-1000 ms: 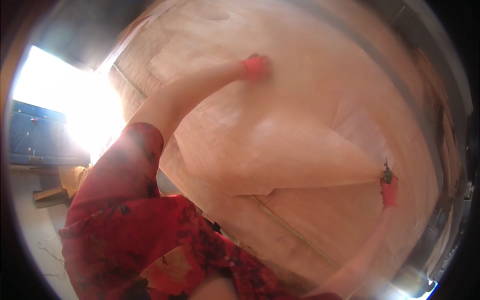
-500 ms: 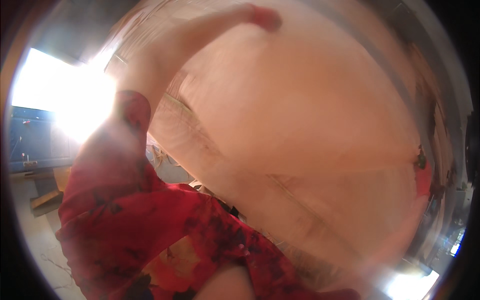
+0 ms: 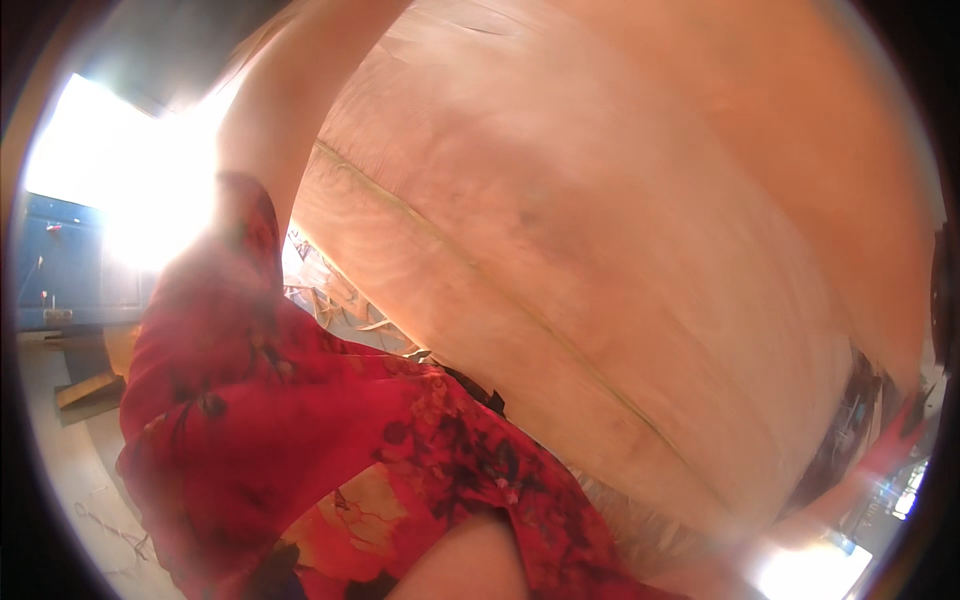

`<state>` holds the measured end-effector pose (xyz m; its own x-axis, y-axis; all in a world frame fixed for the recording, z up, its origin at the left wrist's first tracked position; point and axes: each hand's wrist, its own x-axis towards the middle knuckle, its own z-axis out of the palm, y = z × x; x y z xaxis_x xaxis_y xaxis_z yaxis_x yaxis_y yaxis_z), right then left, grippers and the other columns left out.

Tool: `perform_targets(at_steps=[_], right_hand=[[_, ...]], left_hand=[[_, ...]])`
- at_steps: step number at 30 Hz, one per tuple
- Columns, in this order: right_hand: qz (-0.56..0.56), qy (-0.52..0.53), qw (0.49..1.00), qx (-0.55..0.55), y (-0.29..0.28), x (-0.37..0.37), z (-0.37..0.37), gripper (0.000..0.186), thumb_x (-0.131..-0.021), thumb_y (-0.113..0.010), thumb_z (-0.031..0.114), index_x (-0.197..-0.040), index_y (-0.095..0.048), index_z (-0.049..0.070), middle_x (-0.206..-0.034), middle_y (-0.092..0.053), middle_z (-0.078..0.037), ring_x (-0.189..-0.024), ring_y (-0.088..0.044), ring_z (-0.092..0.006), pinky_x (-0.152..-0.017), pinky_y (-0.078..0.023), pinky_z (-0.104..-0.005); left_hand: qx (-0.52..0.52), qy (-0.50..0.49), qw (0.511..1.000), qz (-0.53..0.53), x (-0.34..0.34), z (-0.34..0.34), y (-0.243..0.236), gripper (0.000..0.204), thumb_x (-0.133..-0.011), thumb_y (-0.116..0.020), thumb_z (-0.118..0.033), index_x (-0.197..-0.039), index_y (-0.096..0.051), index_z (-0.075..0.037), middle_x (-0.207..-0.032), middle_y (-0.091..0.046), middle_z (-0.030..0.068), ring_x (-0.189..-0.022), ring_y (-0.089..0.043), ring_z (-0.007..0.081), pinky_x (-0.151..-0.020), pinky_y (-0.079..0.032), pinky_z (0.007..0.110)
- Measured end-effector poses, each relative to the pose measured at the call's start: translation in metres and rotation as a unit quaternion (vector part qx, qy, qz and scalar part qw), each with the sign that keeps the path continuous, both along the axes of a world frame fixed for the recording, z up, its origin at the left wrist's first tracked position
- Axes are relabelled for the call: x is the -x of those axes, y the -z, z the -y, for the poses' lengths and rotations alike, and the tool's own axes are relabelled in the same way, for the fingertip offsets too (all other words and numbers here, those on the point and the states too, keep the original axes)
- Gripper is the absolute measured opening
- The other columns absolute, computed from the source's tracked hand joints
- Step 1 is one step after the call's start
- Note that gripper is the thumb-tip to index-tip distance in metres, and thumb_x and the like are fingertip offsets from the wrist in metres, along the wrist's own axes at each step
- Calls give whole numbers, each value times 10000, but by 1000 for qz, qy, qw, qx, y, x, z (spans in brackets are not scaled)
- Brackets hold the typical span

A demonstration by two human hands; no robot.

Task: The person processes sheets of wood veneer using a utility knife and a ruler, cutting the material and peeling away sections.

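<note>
pale wooden sheet [image 3: 600, 250] fills the view; left hand out of view, right hand's grip blurred, cannot tell.

We list one large sheet of thin wood veneer [image 3: 620, 260], matt, pale, fine-grained, seamed, and one red printed cloth sleeve [image 3: 270, 440], soft-looking.

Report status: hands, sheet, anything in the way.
Left arm raised along thin wooden sheet, hand out of frame. Right hand not visible. Sheet fills view, close overhead. Red patterned clothing below.
</note>
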<state>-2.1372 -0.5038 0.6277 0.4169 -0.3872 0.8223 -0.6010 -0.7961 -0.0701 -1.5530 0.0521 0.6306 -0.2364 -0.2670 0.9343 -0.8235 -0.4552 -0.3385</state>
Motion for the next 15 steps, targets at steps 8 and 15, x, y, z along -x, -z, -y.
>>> perform_targets(at_steps=[8, 15], right_hand=[[-67, -95, 982, -151, 189, 1, -124, 363, -1005, -630, 186, -1288, -630, -41, -1273, -658, -202, -1196, -621, -336, -1028, -484, -412], [-209, -68, 959, -180, 324, -9, -123, 237, -982, -624, 107, -1186, -651, -11, -1225, -664, -160, -1172, -595, -351, -998, -476, -448]], left_hand=[[-106, -55, 978, -171, 65, -70, 177, 174, -833, -626, -43, -934, -662, -180, -981, -689, -4, -1058, -650, 205, -1134, -386, 539], [-221, -116, 920, -302, 86, -94, 324, 150, -828, -662, -66, -936, -672, -169, -1048, -699, 5, -1073, -635, 231, -1096, -411, 503]])
